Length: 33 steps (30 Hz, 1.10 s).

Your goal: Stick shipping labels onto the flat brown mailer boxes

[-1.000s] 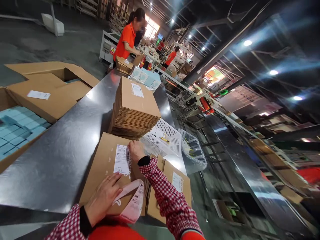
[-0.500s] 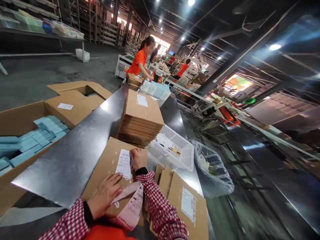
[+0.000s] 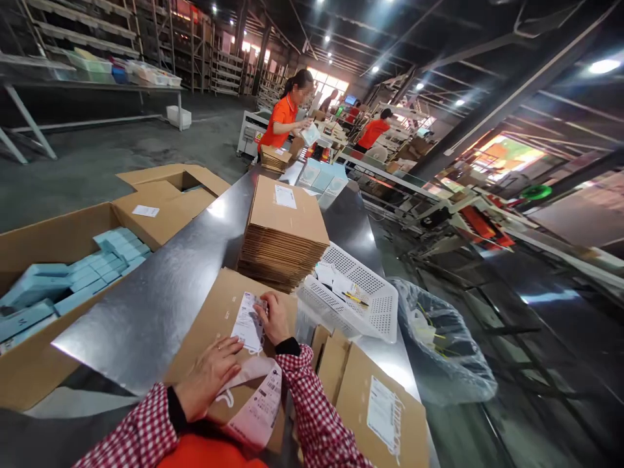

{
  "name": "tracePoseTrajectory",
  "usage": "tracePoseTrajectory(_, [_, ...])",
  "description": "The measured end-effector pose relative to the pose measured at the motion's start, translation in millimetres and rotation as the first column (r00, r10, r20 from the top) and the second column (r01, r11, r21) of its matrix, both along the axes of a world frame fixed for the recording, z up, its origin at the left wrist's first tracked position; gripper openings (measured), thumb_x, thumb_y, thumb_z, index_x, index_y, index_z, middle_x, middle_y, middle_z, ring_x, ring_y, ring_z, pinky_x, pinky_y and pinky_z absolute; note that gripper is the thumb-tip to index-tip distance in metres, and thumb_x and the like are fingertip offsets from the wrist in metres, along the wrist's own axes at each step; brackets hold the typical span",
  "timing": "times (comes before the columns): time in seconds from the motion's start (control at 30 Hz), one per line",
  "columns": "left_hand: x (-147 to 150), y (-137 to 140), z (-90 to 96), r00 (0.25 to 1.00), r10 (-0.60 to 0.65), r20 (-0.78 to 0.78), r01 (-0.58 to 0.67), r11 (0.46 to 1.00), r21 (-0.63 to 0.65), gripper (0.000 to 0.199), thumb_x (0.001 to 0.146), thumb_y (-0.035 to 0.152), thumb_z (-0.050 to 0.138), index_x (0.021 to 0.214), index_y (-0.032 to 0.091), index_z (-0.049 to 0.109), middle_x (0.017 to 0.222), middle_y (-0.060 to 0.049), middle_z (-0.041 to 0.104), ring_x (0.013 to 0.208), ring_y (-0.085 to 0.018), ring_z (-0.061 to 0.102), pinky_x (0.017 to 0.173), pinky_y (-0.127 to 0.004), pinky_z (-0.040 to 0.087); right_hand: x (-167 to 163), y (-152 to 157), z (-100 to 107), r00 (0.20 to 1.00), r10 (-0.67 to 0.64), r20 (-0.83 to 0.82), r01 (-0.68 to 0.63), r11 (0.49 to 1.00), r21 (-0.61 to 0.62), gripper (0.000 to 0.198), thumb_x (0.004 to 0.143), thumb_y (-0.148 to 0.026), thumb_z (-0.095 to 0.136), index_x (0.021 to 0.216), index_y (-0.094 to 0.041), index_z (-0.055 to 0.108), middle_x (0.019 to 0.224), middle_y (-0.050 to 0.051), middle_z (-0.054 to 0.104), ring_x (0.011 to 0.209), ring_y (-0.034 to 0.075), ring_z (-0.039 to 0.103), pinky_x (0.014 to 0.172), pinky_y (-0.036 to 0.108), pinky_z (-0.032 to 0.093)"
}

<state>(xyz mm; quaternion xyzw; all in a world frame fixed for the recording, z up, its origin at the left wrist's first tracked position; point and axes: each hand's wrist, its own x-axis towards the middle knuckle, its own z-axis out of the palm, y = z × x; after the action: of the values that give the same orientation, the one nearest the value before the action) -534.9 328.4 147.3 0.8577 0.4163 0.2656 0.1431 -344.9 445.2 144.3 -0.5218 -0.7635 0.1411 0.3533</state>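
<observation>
A flat brown cardboard box [image 3: 202, 331] lies on the metal table before me, with a white printed label [image 3: 248, 325] on its upper face. My left hand [image 3: 212, 374] rests flat on the cardboard, fingers stretched out and tips at the label's lower left edge. On the label's upper right side, my right hand [image 3: 273, 318] presses with bent fingertips, thumb and fingers apart. A curling strip of printed labels [image 3: 258, 406] hangs over the box's near part, below both hands; its upper end lies close to my left fingers.
Beyond stands a tall stack of flattened boxes [image 3: 287, 227]. To the right are a white perforated basket [image 3: 385, 312], labelled cartons [image 3: 361, 383] and a clear plastic bag [image 3: 448, 351]. An open carton of light-blue boxes [image 3: 104, 266] is left. A co-worker [image 3: 283, 123] stands at the far end.
My right fingers have shifted slightly over the label and lifted apart a little; my left hand stays flat. The co-worker now holds up a light-coloured box. The view has turned slightly.
</observation>
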Motion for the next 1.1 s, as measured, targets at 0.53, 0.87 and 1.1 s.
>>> tracePoseTrajectory(0.53, [-1,2,6.9,1.0,-0.015,-0.013,0.015,1.0,-0.027,0.025,0.094,0.02,0.039,0.095,0.018,0.064,0.126,-0.008,0.062,0.122,-0.02,0.052,0.106,-0.043,0.042,-8,1,-2,0.977,-0.061,-0.203,0.059,0.998,-0.015,0.023,0.086,-0.032,0.053,0.077,-0.018,0.069,0.074,0.005,0.061,0.074,0.017,0.056,0.071,0.03,0.045])
tracePoseTrajectory(0.87, [-2,3,-2.3,0.999,-0.024,-0.03,0.023,1.0,-0.016,0.024,0.094,0.02,0.039,0.1,0.017,0.063,0.127,-0.008,0.061,0.124,-0.02,0.05,0.108,-0.044,0.039,-10,-18,27,0.926,-0.079,-0.369,0.09,0.996,0.013,0.02,0.082,-0.033,0.057,0.072,-0.02,0.069,0.072,0.005,0.062,0.078,0.019,0.058,0.074,0.033,0.048])
tracePoseTrajectory(1.1, [-4,3,-0.6,0.999,-0.045,-0.032,0.045,0.999,0.0,0.025,0.094,0.02,0.04,0.108,0.017,0.061,0.126,-0.008,0.061,0.125,-0.019,0.05,0.107,-0.045,0.039,-3,7,28,0.977,0.013,-0.211,-0.041,0.991,-0.129,0.016,0.082,-0.031,0.06,0.079,-0.017,0.069,0.078,0.004,0.062,0.079,0.017,0.057,0.075,0.031,0.045])
